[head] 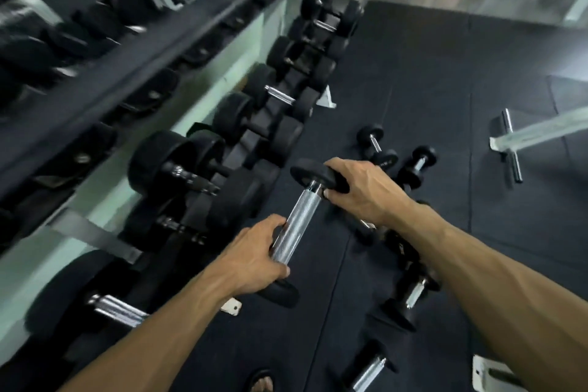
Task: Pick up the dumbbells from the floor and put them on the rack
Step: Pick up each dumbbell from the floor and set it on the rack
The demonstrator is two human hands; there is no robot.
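— Left hand (254, 256) first: what have you got it on?

— Your left hand is wrapped round the lower part of the knurled chrome handle of the held dumbbell (297, 223), fingers curled over it, thumb at the near side. Its near black head sits just under your wrist, toward 6 o'clock.

— And your right hand (359, 191)?

— It's clamped over the far black head of that same dumbbell, fingertips hooked on the rim, thumb by the handle's collar. You're carrying it off the floor between both hands, handle slanting from 7 o'clock up to 1 o'clock.

— Where's the rack?

— The dumbbell rack (133, 79) runs along your left, from 8 o'clock up toward 12, blurred, with large black dumbbells lined on its lower tier beside your left arm.

— Anything still down there?

— Several. Two small dumbbells (397, 156) lie on the black rubber floor mat (445, 73) just beyond your right hand at 1 o'clock. More dumbbells (410, 299) lie under your right forearm toward 5 o'clock. A pale metal bench foot (512, 145) sits at 3 o'clock.
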